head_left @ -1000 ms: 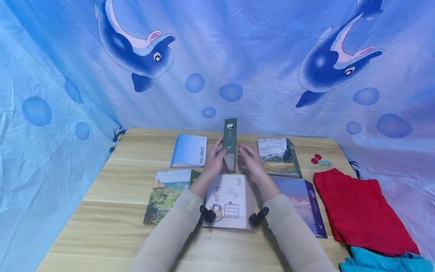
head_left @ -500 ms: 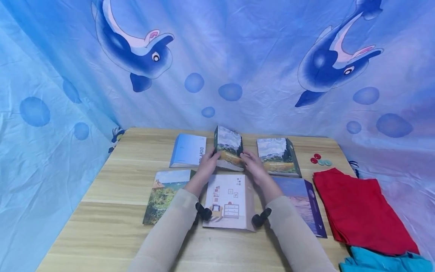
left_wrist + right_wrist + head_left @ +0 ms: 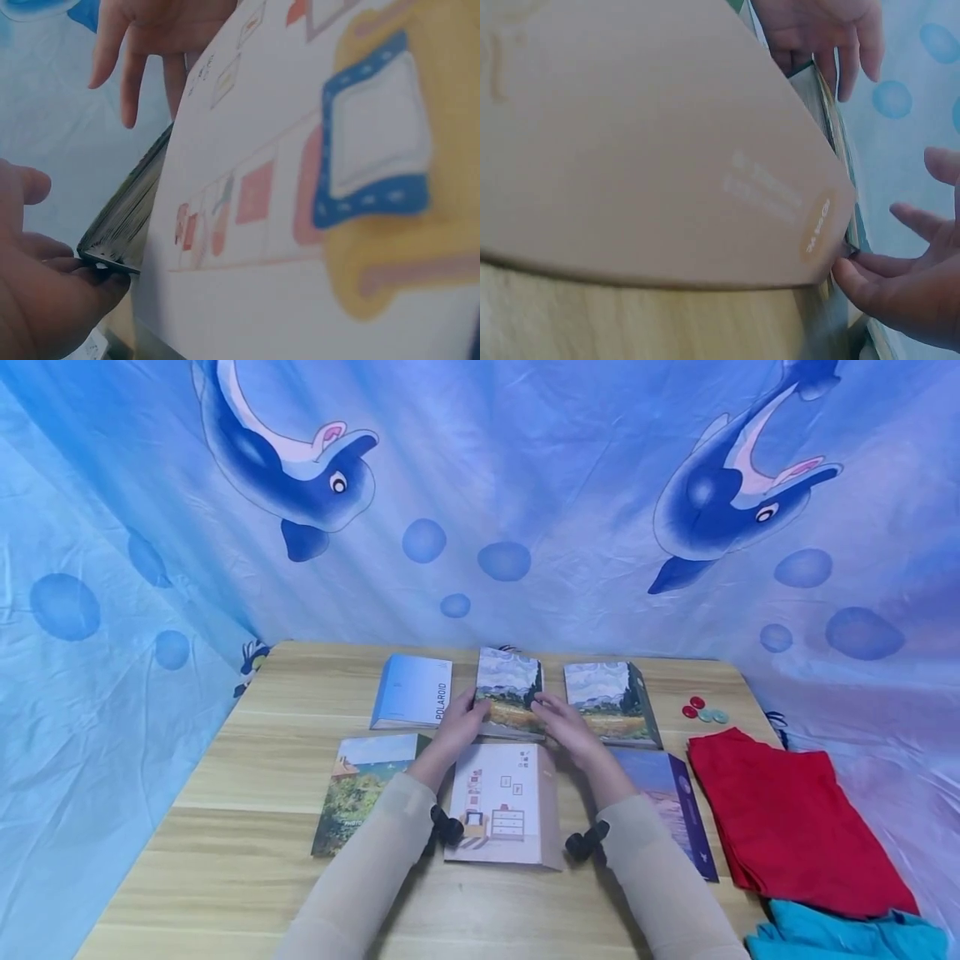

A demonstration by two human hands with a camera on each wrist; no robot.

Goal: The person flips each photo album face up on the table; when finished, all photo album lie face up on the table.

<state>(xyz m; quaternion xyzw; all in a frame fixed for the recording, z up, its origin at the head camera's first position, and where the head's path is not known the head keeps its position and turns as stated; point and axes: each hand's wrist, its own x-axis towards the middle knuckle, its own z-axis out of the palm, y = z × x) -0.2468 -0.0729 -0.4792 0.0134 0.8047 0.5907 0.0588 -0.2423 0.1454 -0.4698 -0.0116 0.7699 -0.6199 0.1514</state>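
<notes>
The left sleeve (image 3: 360,868) covers the right part of the garden-painted photo album (image 3: 348,802) at near left and the end of its title; the right sleeve (image 3: 662,872) hides much of the seascape album (image 3: 672,802). The left hand (image 3: 457,727) and right hand (image 3: 567,727) cover parts of both sides of the wheat-field album (image 3: 510,675) at far middle. Small characters on the furniture-print album (image 3: 495,768) are illegible; in the left wrist view it is blurred, cut off at right. In the right wrist view, its spine's white lettering is too blurred to read. The teal cloth (image 3: 843,933) runs past the head view's bottom edge.
</notes>
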